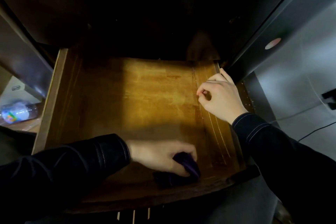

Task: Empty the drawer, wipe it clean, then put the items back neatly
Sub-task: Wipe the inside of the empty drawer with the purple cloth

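Pressing cloth [179,171] near drawer [54,100] front edge, left hand [163,156] grip closed; right hand [221,96] curled, empty.

No legible text; bottle [17,112] label colourful, perhaps printed, blurred.

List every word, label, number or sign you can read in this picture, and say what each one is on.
No text can be read.
Round sticker on the grey appliance to the right: pink and white, too blurred to read.
Clear bottle at far left: colourful label, blurred, no letters legible.
Drawer, cloth under the left hand, and right hand: no markings.
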`<state>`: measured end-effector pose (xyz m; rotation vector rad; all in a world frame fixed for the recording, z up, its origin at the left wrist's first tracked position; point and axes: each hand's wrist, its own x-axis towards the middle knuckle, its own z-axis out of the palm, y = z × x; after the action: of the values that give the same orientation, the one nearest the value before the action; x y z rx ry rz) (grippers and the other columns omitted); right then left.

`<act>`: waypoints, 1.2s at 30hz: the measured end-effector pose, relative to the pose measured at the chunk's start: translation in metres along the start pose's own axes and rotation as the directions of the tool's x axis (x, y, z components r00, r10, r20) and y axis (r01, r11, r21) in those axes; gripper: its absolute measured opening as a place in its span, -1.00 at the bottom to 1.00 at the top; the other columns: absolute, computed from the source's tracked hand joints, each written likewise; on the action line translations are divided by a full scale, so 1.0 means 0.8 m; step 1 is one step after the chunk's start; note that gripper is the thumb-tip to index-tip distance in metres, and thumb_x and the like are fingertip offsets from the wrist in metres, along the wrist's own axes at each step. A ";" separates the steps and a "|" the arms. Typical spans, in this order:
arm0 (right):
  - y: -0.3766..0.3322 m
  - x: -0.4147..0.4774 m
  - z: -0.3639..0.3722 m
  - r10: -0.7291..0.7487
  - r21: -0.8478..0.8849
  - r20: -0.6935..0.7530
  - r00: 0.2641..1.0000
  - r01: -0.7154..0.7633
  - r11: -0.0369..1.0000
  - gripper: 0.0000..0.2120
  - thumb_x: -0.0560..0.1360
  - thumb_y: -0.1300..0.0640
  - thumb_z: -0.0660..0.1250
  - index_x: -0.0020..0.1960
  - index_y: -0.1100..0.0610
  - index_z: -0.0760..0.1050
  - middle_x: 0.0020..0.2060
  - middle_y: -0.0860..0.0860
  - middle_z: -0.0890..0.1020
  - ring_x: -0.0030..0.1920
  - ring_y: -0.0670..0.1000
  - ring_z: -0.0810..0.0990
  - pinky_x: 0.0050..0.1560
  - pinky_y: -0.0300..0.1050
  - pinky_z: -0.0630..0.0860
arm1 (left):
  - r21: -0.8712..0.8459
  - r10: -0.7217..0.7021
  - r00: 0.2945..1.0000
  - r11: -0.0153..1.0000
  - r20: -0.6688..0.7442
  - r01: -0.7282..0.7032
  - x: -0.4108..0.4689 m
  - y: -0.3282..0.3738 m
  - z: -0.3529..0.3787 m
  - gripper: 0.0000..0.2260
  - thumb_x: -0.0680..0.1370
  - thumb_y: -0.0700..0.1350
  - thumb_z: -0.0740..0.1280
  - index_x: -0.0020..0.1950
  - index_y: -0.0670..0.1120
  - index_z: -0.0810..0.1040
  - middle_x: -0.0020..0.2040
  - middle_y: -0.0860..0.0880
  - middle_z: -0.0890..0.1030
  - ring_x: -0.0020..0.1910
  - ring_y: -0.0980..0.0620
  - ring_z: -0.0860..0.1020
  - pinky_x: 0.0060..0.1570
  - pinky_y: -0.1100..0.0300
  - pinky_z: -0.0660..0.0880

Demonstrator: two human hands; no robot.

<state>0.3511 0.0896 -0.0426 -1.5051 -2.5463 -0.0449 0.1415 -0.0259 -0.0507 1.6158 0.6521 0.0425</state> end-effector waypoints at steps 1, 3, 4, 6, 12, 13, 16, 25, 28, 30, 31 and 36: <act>0.000 0.000 -0.001 -0.001 0.002 -0.002 1.000 0.001 1.000 -0.88 0.51 0.06 0.34 -0.17 -0.05 0.63 -0.31 -0.24 0.51 -0.02 -0.13 0.43 0.57 0.04 -0.02 | 0.137 -0.055 0.998 0.989 0.013 0.052 0.003 -0.005 0.005 -0.85 0.59 -0.19 0.37 0.09 -0.02 0.45 0.07 -0.10 0.57 -0.03 0.03 0.52 -0.02 0.04 0.50; 0.000 0.000 -0.002 -0.002 0.006 0.002 1.000 0.002 1.000 -0.88 0.51 0.05 0.35 -0.16 -0.05 0.64 -0.29 -0.24 0.50 -0.01 -0.12 0.44 0.57 0.02 -0.04 | 0.332 -0.165 0.985 0.933 0.054 0.138 0.005 -0.015 0.010 -0.84 0.59 -0.17 0.34 0.07 0.02 0.40 0.11 -0.10 0.51 0.02 -0.06 0.52 0.07 -0.06 0.51; -0.001 0.001 -0.003 -0.001 0.004 0.005 1.000 0.001 1.000 -0.88 0.51 0.05 0.35 -0.16 -0.05 0.64 -0.28 -0.24 0.50 0.00 -0.11 0.45 0.57 0.02 -0.04 | 0.314 -0.167 0.984 0.939 0.061 0.140 0.003 -0.017 0.009 -0.85 0.59 -0.16 0.35 0.09 0.00 0.42 0.12 -0.07 0.50 0.05 -0.08 0.52 0.11 -0.08 0.51; 0.000 0.001 -0.003 0.006 -0.004 0.010 1.000 -0.006 1.000 -0.88 0.51 0.04 0.34 -0.16 -0.05 0.63 -0.29 -0.23 0.53 0.01 -0.10 0.46 0.58 0.01 -0.05 | 0.110 -0.051 0.998 0.993 0.038 0.046 -0.002 -0.010 0.002 -0.83 0.58 -0.16 0.38 0.15 -0.05 0.50 0.08 -0.02 0.54 0.04 0.00 0.54 0.10 0.02 0.51; -0.001 0.000 -0.004 0.005 0.018 0.007 1.000 -0.005 1.000 -0.88 0.51 0.06 0.35 -0.18 -0.04 0.63 -0.30 -0.22 0.53 0.00 -0.09 0.48 0.59 0.06 0.00 | 0.098 -0.025 0.999 0.995 -0.026 0.027 0.008 -0.008 0.011 -0.82 0.60 -0.16 0.37 0.20 -0.08 0.52 0.05 -0.07 0.55 -0.01 -0.01 0.53 0.02 0.10 0.48; -0.002 0.000 -0.004 0.006 0.018 0.006 1.000 -0.006 1.000 -0.88 0.51 0.06 0.35 -0.18 -0.04 0.63 -0.31 -0.22 0.54 0.00 -0.08 0.47 0.59 0.06 0.00 | 0.225 -0.069 0.997 0.972 -0.019 0.071 0.010 -0.014 0.015 -0.80 0.60 -0.16 0.35 0.21 -0.07 0.50 0.07 -0.06 0.51 0.00 -0.02 0.51 0.04 0.11 0.47; -0.001 0.000 -0.004 0.013 0.018 0.015 1.000 -0.013 1.000 -0.88 0.52 0.05 0.34 -0.17 -0.05 0.63 -0.29 -0.22 0.54 0.01 -0.09 0.47 0.59 0.04 -0.01 | 0.213 -0.026 0.999 0.977 -0.018 0.029 0.005 -0.016 0.015 -0.79 0.58 -0.18 0.36 0.20 -0.06 0.52 0.11 -0.05 0.47 0.06 -0.04 0.51 0.16 0.01 0.47; -0.001 0.001 -0.005 0.013 0.043 -0.001 1.000 -0.013 0.999 -0.87 0.52 0.05 0.33 -0.18 -0.05 0.62 -0.29 -0.20 0.57 -0.01 -0.14 0.43 0.60 0.06 0.00 | 0.230 -0.123 0.992 0.965 -0.014 0.123 0.014 -0.021 0.022 -0.89 0.61 -0.14 0.32 0.06 0.05 0.44 0.06 0.04 0.45 0.11 -0.07 0.52 0.13 0.03 0.47; -0.002 0.000 -0.005 0.017 0.046 -0.008 1.000 -0.016 0.999 -0.87 0.52 0.06 0.34 -0.18 -0.04 0.62 -0.30 -0.20 0.58 -0.01 -0.13 0.44 0.60 0.05 0.00 | 0.197 -0.042 0.999 0.979 -0.011 0.043 0.012 -0.015 0.017 -0.86 0.58 -0.17 0.35 0.04 0.06 0.47 0.08 0.05 0.49 0.16 -0.04 0.51 0.21 0.00 0.46; -0.001 0.000 -0.004 0.018 0.050 -0.010 1.000 -0.017 0.999 -0.87 0.52 0.06 0.34 -0.18 -0.04 0.62 -0.31 -0.20 0.57 -0.02 -0.14 0.43 0.59 0.05 0.01 | 0.068 0.073 0.995 0.995 -0.066 -0.068 0.012 -0.006 0.015 -0.82 0.57 -0.17 0.39 0.15 -0.01 0.54 0.11 -0.01 0.52 0.13 -0.02 0.53 0.20 0.00 0.48; -0.001 0.000 -0.004 0.017 0.053 -0.011 1.000 -0.016 0.998 -0.87 0.52 0.06 0.34 -0.19 -0.04 0.62 -0.31 -0.20 0.57 -0.02 -0.14 0.43 0.60 0.04 0.01 | 0.000 0.097 0.991 0.995 -0.093 -0.098 0.012 -0.004 0.015 -0.80 0.56 -0.18 0.40 0.18 -0.03 0.55 0.12 -0.03 0.52 0.10 -0.03 0.54 0.18 0.01 0.49; -0.002 0.000 -0.004 0.021 0.070 -0.019 1.000 -0.019 0.997 -0.87 0.51 0.07 0.36 -0.19 -0.04 0.62 -0.31 -0.22 0.54 -0.03 -0.15 0.43 0.60 0.03 -0.01 | 0.380 -0.040 0.993 0.922 -0.107 0.078 0.022 -0.017 0.034 -0.77 0.57 -0.19 0.31 0.21 -0.03 0.49 0.15 -0.01 0.46 0.09 -0.05 0.50 0.13 -0.06 0.47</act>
<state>0.3502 0.0889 -0.0395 -1.4965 -2.4897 0.0317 0.1616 -0.0430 -0.0743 1.9799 0.8219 -0.0550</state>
